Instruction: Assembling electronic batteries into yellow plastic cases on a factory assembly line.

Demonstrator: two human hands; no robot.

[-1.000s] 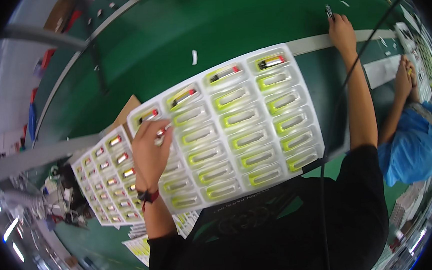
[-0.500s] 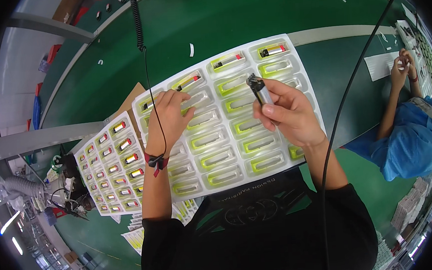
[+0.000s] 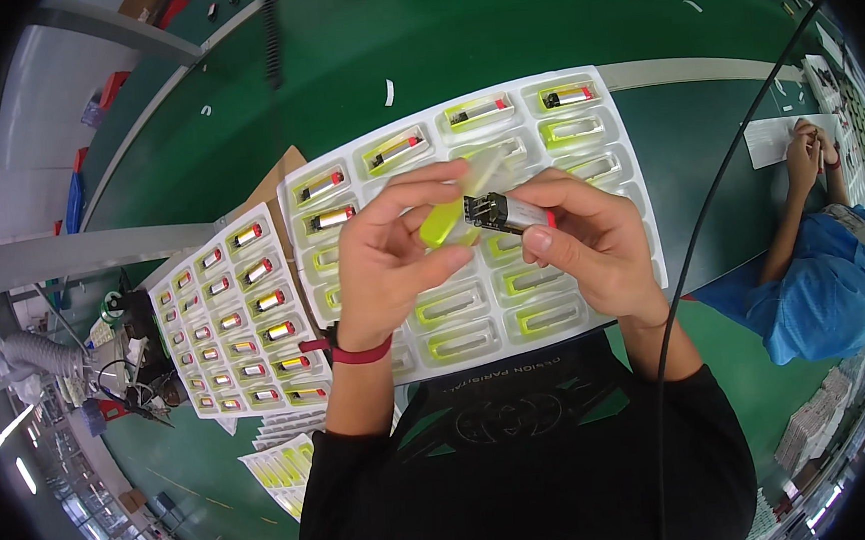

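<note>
- A white blister tray [image 3: 592, 259] with rows of pockets lies before me on the green worktop [image 3: 496, 35].
- A second white tray [image 3: 240, 319] sits just left of it.
- Yellow-green printed sheets [image 3: 281, 471] lie below, lower left.

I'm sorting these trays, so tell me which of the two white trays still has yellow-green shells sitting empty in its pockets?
The larger white tray directly under the hands; the smaller tray to its left has a silver-and-red insert in every pocket.

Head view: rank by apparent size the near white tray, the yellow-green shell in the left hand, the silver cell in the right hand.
1. White tray, by far the largest.
2. Yellow-green shell in the left hand.
3. Silver cell in the right hand.
Shell and cell look close, both partly hidden by fingers, so their order is unsure.
</note>
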